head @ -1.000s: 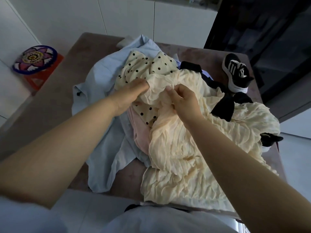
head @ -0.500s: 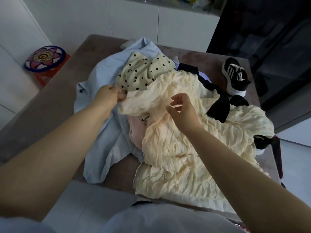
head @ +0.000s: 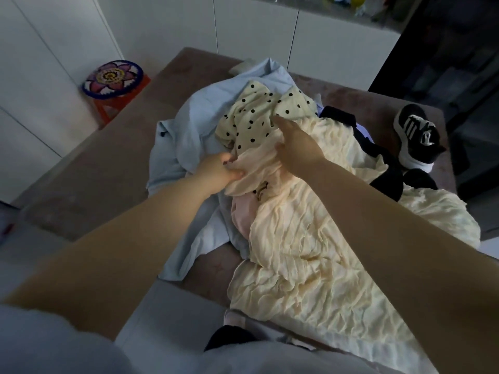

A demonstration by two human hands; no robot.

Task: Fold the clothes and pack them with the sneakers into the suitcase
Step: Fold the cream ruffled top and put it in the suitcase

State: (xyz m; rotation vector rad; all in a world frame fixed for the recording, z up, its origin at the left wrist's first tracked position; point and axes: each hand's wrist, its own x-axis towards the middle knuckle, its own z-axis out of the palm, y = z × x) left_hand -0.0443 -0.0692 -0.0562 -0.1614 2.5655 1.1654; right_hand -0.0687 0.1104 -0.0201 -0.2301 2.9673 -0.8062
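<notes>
Right hand (head: 297, 147) has dropped flat, fingers straight, onto the cream garment (head: 310, 252) just beside the polka-dot top (head: 256, 114), while the left hand (head: 216, 174) pinches its edge below that top on the bench (head: 108, 168), so folding looks barely begun.

Brown surface (head: 108, 163), its left half bare, giving open room from the near left edge to the far corner. A flower-topped stool (head: 113, 78) stands off that left side. A heap of clothes blocks the middle and right: light blue garment (head: 194, 125) leftmost, polka-dot garment (head: 256, 117) on top, cream garment (head: 310, 252) trailing to the near edge. A small bare patch shows between blue and cream cloth near the front. A black sneaker (head: 417, 133) stands far right, just beside a black garment (head: 386, 168). Both forearms cross the heap; the left hand (head: 216, 171) pinches the cream garment.
</notes>
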